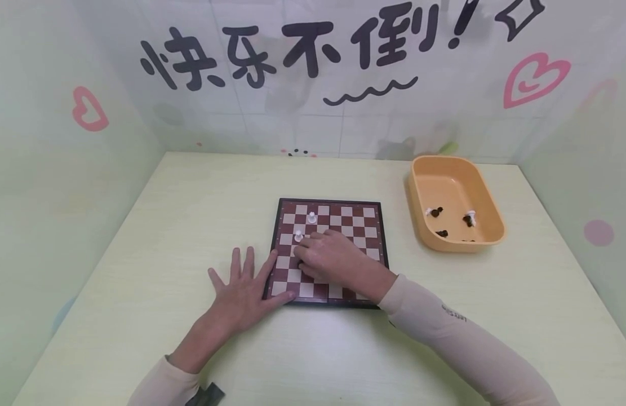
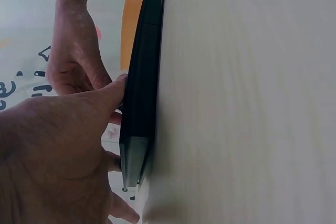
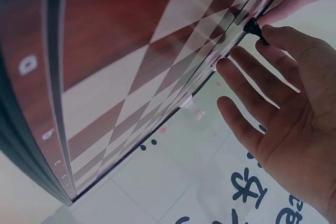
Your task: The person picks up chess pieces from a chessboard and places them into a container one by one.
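A chessboard (image 1: 350, 228) with dark red and cream squares lies flat on the table. Over its left half, my right hand (image 1: 330, 256) pinches a black chess piece (image 3: 253, 26) between thumb and index finger, at the board's surface. Palm and hand hide that piece in the head view. Two white chess pieces stand on the board: a farther one (image 1: 311, 217) and a nearer one (image 1: 298, 235) close to the right fingertips. With fingers spread, my left hand (image 1: 239, 301) rests at the near left corner; its thumb (image 2: 116, 88) touches the board's edge.
To the right of the board stands an orange tray (image 1: 419, 225) holding several black and white chess pieces (image 1: 469, 219). The pale table (image 1: 216, 192) meets decorated walls at the back and both sides. A dark object (image 1: 208, 395) is beside the left sleeve.
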Motion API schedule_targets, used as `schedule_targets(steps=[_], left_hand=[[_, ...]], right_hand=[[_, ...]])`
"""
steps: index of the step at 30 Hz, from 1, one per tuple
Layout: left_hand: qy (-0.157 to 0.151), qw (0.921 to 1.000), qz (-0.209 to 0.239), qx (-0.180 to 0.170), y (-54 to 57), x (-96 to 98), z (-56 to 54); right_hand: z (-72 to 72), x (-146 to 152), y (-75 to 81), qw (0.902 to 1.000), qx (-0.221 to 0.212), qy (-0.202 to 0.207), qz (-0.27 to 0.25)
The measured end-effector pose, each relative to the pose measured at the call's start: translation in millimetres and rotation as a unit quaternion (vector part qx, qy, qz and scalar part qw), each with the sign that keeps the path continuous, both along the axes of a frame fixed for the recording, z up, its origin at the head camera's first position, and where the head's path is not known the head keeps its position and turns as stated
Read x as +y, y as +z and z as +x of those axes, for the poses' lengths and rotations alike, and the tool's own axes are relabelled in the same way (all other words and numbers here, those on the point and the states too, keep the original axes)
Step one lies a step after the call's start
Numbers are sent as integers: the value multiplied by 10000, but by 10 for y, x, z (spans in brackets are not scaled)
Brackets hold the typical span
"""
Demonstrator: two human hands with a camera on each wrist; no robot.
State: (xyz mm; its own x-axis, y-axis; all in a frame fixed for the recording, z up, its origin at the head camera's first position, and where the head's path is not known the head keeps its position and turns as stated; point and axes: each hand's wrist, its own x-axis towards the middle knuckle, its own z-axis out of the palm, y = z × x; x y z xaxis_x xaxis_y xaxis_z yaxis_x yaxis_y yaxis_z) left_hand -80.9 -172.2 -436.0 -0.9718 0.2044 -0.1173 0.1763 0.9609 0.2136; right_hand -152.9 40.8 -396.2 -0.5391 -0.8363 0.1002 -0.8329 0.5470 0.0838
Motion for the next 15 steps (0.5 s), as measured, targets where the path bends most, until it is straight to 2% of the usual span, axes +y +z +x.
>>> schedule_targets(steps=[7,15], left_hand=[[-2,10000,4,-66,22,-4,-1],[-22,9999,22,-129,51,-8,-3]], right_hand=[[3,46,27,9998,7,50,-207],[3,83,46,9995,-81,-81,-288]])
